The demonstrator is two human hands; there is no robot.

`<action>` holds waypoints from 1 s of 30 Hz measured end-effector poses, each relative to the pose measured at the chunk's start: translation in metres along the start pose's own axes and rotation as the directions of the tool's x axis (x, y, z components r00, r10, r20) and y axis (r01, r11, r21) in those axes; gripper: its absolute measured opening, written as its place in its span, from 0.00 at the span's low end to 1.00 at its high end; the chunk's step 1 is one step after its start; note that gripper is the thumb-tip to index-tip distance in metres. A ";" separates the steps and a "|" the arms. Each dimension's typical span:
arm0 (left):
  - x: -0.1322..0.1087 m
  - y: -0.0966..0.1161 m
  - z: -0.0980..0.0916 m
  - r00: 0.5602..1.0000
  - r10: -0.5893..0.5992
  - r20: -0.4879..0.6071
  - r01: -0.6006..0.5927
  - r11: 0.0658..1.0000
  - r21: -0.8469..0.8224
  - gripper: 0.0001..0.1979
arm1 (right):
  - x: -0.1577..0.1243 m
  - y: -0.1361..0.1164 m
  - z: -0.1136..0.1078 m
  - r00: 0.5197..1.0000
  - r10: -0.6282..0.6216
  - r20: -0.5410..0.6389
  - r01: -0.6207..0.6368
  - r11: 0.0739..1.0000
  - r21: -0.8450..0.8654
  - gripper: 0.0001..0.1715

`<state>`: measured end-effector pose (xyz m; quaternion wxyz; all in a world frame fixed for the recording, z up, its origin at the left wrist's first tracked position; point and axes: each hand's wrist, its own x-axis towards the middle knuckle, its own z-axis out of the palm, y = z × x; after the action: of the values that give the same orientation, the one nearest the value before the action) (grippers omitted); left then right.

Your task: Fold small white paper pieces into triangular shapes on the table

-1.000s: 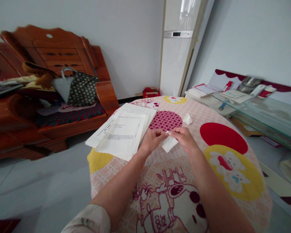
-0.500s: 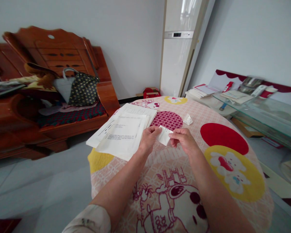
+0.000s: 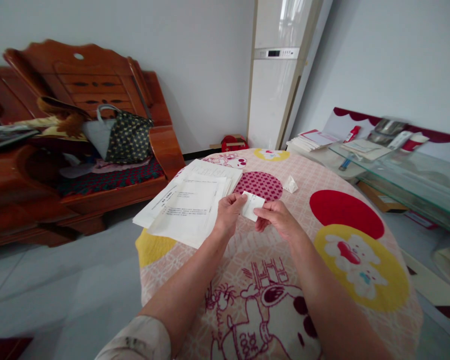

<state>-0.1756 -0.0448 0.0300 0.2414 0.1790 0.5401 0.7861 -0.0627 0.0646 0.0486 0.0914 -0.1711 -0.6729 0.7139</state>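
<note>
Between my two hands, above the table, is a small white folded piece of paper [image 3: 252, 205] with faint print on it. My left hand [image 3: 228, 210] pinches its left edge between thumb and fingers. On the lower right edge, my right hand [image 3: 277, 217] grips it with the thumb on top; the fingers underneath are partly hidden. A stack of printed paper sheets [image 3: 189, 205] lies just left of my left hand. Beyond my right hand, a small folded white paper shape [image 3: 290, 184] rests on the patterned tablecloth [image 3: 285, 245].
A wooden sofa [image 3: 97, 85] with a dotted bag [image 3: 130, 137] on it stands at the left. Behind the table rises a tall white air conditioner [image 3: 272, 95]. To the right, a glass shelf [image 3: 408, 175] bears a paper cup [image 3: 414, 142] and other items.
The folded paper has shifted slightly left and been turned a little. My right hand has moved left with its thumb further over the paper; my left hand stays nearly in place.
</note>
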 end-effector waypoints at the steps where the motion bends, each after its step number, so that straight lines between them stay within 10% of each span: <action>1: 0.000 0.000 0.000 1.000 0.010 -0.014 -0.010 1.000 0.010 0.22 | 0.000 0.000 0.001 1.000 0.013 0.015 -0.012 1.000 -0.005 0.18; 12: 0.007 0.006 -0.008 0.998 -0.016 -0.064 0.018 0.999 0.038 0.18 | 0.001 0.004 0.002 1.000 -0.012 0.010 0.012 0.999 0.052 0.16; 20: 0.007 0.011 -0.013 0.969 -0.220 0.113 0.203 0.969 0.140 0.13 | 0.007 0.006 -0.016 0.929 -0.012 -0.370 0.072 0.986 0.148 0.19; 30: 0.002 0.010 -0.009 0.958 -0.216 0.189 0.190 0.971 0.146 0.12 | 0.005 0.006 -0.009 0.965 0.007 -0.260 0.035 0.987 0.156 0.16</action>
<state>-0.1839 -0.0536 0.0360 0.3630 0.2172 0.5769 0.6988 -0.0635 0.0748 0.0420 0.1974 -0.2505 -0.5970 0.7361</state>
